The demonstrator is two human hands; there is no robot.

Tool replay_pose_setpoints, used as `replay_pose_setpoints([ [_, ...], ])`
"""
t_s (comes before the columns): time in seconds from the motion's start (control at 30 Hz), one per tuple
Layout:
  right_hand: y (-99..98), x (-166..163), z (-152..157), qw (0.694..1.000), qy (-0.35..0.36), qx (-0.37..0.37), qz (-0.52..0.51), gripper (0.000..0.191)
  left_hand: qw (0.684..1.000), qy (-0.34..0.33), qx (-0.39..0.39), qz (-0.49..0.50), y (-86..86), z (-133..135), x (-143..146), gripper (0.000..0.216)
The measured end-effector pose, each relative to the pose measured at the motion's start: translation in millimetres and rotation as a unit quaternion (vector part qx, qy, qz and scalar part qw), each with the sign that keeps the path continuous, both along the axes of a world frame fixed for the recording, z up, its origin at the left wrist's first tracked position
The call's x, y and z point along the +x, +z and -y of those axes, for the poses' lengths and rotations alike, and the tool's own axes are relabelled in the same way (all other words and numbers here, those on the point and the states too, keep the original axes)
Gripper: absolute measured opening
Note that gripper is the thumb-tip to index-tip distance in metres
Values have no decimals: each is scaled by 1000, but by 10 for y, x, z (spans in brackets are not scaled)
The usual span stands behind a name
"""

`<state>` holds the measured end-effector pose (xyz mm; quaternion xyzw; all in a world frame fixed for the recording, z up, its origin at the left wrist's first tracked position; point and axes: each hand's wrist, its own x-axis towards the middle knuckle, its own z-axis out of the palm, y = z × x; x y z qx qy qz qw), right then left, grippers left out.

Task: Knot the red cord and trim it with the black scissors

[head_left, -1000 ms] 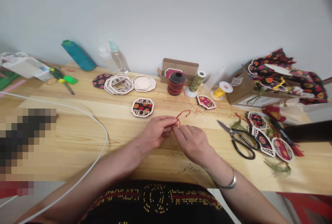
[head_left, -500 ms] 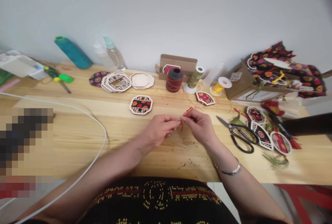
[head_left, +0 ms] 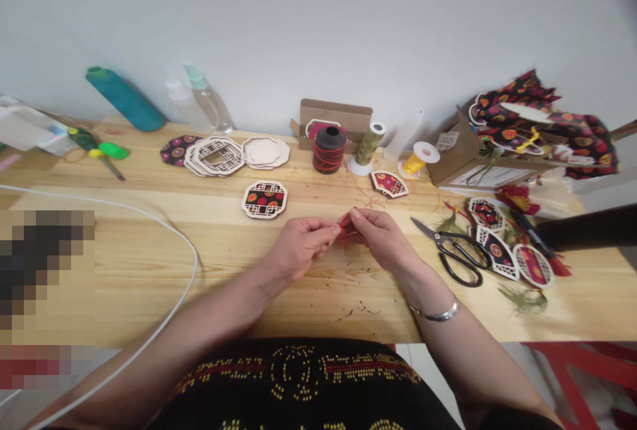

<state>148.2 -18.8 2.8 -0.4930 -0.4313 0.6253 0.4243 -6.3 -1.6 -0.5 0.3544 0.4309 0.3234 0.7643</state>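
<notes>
— What kind of surface?

— Pale wood, a table (head_left: 144, 271) with long grain and small dark scraps near the front edge. Behind, a plain greyish wall (head_left: 279, 25); below, light floor (head_left: 423, 377) and, at right, a red frame (head_left: 562, 377).

— And the hands?

— Both closed at the fingertips: left hand (head_left: 303, 247) and right hand (head_left: 381, 234) nearly meeting, pinching a red cord (head_left: 344, 223) between thumbs and fingers. Too small to make out exactly how looped.

— Placed where?

— Over the table, between the hands, to the left of the scissors (head_left: 438, 237).

— Now count. Scissors?

— One pair, black-handled, blades spread slightly.

— Thread?

— Four lots: a tilted teal cone (head_left: 127, 101), then a dark spool (head_left: 329, 151) wound with red, a green spool (head_left: 369, 148) and a yellow spool (head_left: 414, 163).

— Bottles at the left?

— Two, side by side: a teal-topped bottle (head_left: 209, 101) and a white-topped bottle (head_left: 182, 101).

— Cardboard?

— Two boxes: a small box (head_left: 336, 110) behind the dark spool, a larger box (head_left: 455, 161) heaped with patterned cloth.

— Framed pieces beside the scissors?

— Three. Farther off, one fan-shaped piece (head_left: 389, 184) and one squarish piece (head_left: 264, 200). Frames in the stack (head_left: 213, 154): several, impossible to count.
</notes>
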Motion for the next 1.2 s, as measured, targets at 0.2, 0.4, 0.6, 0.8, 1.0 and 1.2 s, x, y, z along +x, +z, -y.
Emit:
replay_pose_setpoints([
  [0.2,17,-56,36,999,9,-30,-18,41,999,10,-19,32,8,-19,-3,19],
  [0.4,-13,-77,21,999,-21,11,42,34,999,8,-35,40,10,-16,-8,20],
  [0.6,32,-12,19,995,-27,33,90,23,999,5,-32,44,-7,-16,-14,17],
  [0.8,37,-4,24,998,-8,5,67,32,999,0,-28,38,9,-18,-6,15],
  [1.0,-25,-8,8,998,-38,-3,56,23,999,-5,-35,38,32,-4,1,13],
  [1.2,17,-13,6,991,-58,39,118,14,999,-19,-36,36,19,1,2,11],
])
